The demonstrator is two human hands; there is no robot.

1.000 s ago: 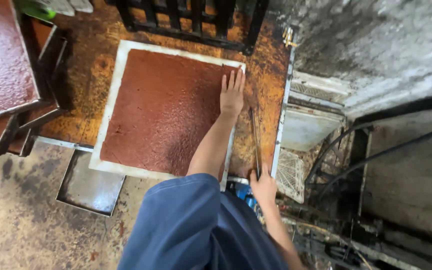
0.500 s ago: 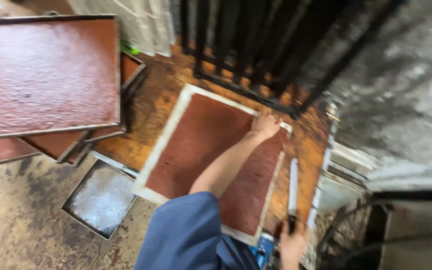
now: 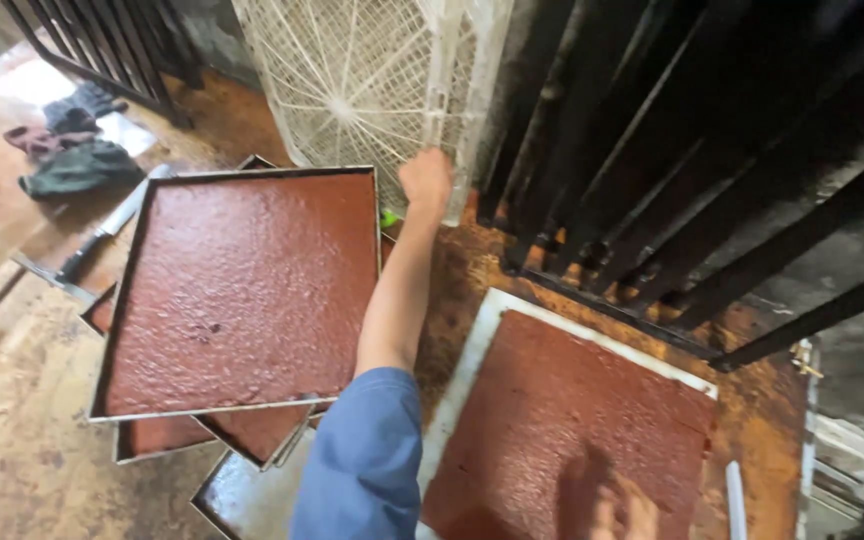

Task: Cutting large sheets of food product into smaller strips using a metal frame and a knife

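Hands first: the left hand (image 3: pixel 426 178), on a bare forearm out of a blue sleeve (image 3: pixel 360 460), is stretched up toward twelve o'clock, its grip curled together in a loose fist against the white mesh rack (image 3: pixel 372 75) that stands upright there; whether the fingers hook the mesh I cannot tell. The right hand (image 3: pixel 620 508) lies at about five o'clock, blurred, fingers spread flat on the reddish-brown slab (image 3: pixel 562 410), which rests on a white board (image 3: pixel 472 350) on the rust-stained floor.

At nine o'clock from the left forearm a metal tray (image 3: pixel 242 290) filled with the same reddish-brown paste tops a skewed stack of trays (image 3: pixel 162 435). An empty metal tray (image 3: pixel 242 500) sits at seven o'clock, just beside the board. Dark iron bars (image 3: pixel 672 170) rise at one to two o'clock. A knife (image 3: pixel 102 235) and some dark rags (image 3: pixel 77 165) lie at ten o'clock, well apart from both hands.
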